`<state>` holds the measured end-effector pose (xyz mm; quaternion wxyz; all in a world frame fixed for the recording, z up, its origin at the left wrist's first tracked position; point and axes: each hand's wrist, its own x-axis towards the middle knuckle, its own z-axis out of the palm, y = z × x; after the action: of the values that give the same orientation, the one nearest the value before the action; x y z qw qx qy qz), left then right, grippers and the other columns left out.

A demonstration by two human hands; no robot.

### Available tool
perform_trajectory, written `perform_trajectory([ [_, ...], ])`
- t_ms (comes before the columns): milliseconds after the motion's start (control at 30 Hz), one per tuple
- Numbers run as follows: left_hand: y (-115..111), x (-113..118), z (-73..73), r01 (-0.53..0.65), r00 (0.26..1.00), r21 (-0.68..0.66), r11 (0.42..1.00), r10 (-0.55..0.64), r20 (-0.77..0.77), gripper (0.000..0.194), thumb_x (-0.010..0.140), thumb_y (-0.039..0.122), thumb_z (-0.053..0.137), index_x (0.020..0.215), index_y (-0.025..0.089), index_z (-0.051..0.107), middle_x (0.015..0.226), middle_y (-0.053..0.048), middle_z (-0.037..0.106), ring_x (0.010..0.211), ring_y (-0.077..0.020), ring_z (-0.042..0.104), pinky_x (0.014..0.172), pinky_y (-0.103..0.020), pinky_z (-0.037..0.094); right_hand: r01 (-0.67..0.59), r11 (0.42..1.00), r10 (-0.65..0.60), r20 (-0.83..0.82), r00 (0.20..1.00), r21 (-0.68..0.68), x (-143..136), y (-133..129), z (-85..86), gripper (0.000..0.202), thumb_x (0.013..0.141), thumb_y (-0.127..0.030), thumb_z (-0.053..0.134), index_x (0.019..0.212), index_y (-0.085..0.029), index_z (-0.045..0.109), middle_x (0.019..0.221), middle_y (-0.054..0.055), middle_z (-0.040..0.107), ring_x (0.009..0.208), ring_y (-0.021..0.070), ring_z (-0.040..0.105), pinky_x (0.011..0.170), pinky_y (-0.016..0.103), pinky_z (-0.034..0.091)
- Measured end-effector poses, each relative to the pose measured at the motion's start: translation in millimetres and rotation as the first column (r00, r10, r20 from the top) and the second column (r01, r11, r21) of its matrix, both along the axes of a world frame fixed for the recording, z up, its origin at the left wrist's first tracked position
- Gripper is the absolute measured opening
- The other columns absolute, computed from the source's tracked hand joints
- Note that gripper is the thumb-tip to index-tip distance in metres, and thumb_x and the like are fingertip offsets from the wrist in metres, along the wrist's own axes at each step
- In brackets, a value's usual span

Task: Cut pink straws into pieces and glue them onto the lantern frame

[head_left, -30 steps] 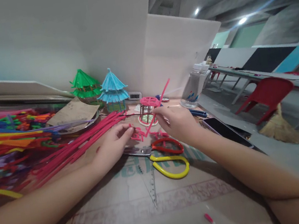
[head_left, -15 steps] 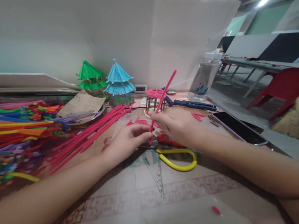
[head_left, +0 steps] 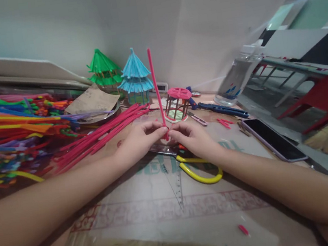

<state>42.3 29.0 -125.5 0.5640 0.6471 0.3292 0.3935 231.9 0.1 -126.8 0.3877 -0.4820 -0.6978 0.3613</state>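
**Student:** How are the larger parts arranged?

**Tutor:** Table (head_left: 122, 199), foreground; bundle of pink pipe cleaners (head_left: 104, 134), lying at left. Both forearms converge from the lower corners, wrists low. Open-sided frame with a pink top (head_left: 179, 93) stands just beyond the right hand (head_left: 197, 136); scissors (head_left: 205, 180) lie below the hands, partly covered.

**Student:** And the single pipe cleaner (head_left: 156, 87)?

**Tutor:** Between the hands — long axis nearly upright, top leaning slightly left, most of its length above the fingertips. The left hand (head_left: 139, 143) is nearer, pinching it low between thumb and forefinger, palm turned inward. The right thumb and forefinger draw close together just beside its foot — whether they grip anything cannot be told.
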Motion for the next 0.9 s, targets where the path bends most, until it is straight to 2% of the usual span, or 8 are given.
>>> perform_trajectory([
  [100, 1.0, -0.2, -0.7, -0.013, 1.0, 0.022, 1.0, 0.013, -0.023, 0.03, 0.081, 0.044, 0.074, 0.086, 0.015, 0.071, 0.081, -0.002, 0.071, 0.073, -0.0138, 0.064, 0.068, -0.025, 0.05, -0.02, 1.0, 0.019, 0.041, 0.999, 0.007, 0.1, 1.1, 0.4, 0.021, 0.088, -0.039, 0.063, 0.088, -0.018, 0.068, 0.082, 0.003, 0.073, 0.073, 0.017, 0.066, 0.067, 0.03, 0.051],
  [300, 2.1, 0.5, -2.4, -0.01, 0.999, 0.004, 1.0, 0.01, -0.039, 0.028, 0.08, 0.042, 0.074, 0.085, 0.015, 0.072, 0.076, -0.001, 0.069, 0.065, -0.0119, 0.061, 0.06, -0.023, 0.047, -0.034, 0.999, 0.036, 0.054, 0.998, -0.022, -0.3, 1.4, -0.8, 0.021, 0.086, -0.038, 0.064, 0.081, -0.018, 0.066, 0.074, 0.001, 0.07, 0.066, 0.0152, 0.062, 0.062, 0.028, 0.047],
  [633, 1.1, 1.5, -1.4, -0.004, 0.999, -0.027, 1.0, 0.003, -0.034, 0.028, 0.08, 0.042, 0.072, 0.088, 0.015, 0.07, 0.082, -0.004, 0.073, 0.071, -0.0155, 0.067, 0.067, -0.027, 0.054, -0.061, 0.998, 0.061, 0.005, 0.998, -0.027, 0.5, 1.2, 0.8, 0.021, 0.091, -0.037, 0.059, 0.079, -0.02, 0.059, 0.07, -0.001, 0.064, 0.064, 0.0134, 0.058, 0.061, 0.027, 0.047],
  [733, 2.0, 1.1, -2.1, 0.001, 0.999, -0.003, 1.0, -0.001, -0.052, 0.027, 0.082, 0.041, 0.071, 0.089, 0.015, 0.07, 0.082, -0.004, 0.073, 0.071, -0.0157, 0.068, 0.067, -0.027, 0.054, -0.078, 0.996, 0.078, -0.006, 0.997, -0.046, 0.4, 0.9, 1.5, 0.022, 0.091, -0.038, 0.059, 0.078, -0.02, 0.058, 0.07, -0.001, 0.064, 0.065, 0.0138, 0.059, 0.062, 0.027, 0.048],
  [900, 4.2, -0.3, -5.0, 0.008, 0.998, 0.114, 0.993, -0.001, -0.068, 0.027, 0.085, 0.042, 0.068, 0.09, 0.015, 0.072, 0.084, -0.003, 0.074, 0.073, -0.0153, 0.067, 0.067, -0.026, 0.052, -0.103, 0.994, 0.101, -0.032, 0.994, -0.046, -0.4, 0.8, 1.7, 0.021, 0.09, -0.036, 0.06, 0.078, -0.019, 0.059, 0.071, 0.0, 0.063, 0.066, 0.0137, 0.059, 0.063, 0.027, 0.048],
])
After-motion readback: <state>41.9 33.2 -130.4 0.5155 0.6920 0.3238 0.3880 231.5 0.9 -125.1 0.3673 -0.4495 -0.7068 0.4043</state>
